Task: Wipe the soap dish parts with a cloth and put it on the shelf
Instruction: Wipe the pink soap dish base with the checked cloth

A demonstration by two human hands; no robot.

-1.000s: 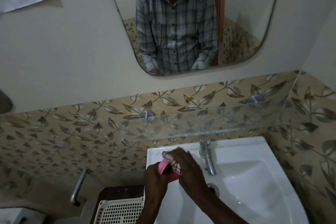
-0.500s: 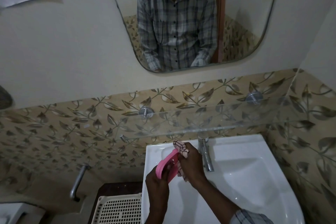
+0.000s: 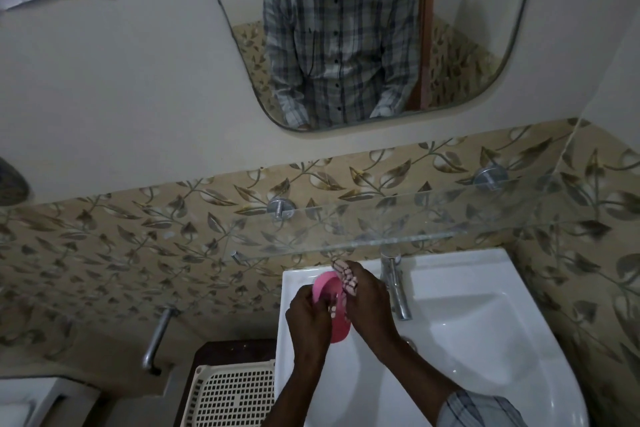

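Over the left rim of the white sink (image 3: 485,340) my left hand (image 3: 306,317) grips a pink oval soap dish part (image 3: 329,291), tilted on edge with its slotted face showing. My right hand (image 3: 372,305) holds a pink-and-white patterned cloth (image 3: 346,276) bunched against the dish's right side; a bit of cloth shows through the slots. A clear glass shelf (image 3: 398,229) on two metal brackets hangs on the leaf-patterned tiles just above both hands.
A chrome tap (image 3: 394,284) stands right beside my right hand. A cream perforated basket (image 3: 235,395) sits on a dark stand left of the sink, with a metal wall pipe (image 3: 157,340) further left. A mirror (image 3: 346,35) above reflects a person in a checked shirt.
The pink dish has been turned from nearly hidden, to edge-on, to its slotted face towards me. The cloth in my right hand has shifted along the dish's upper right edge.
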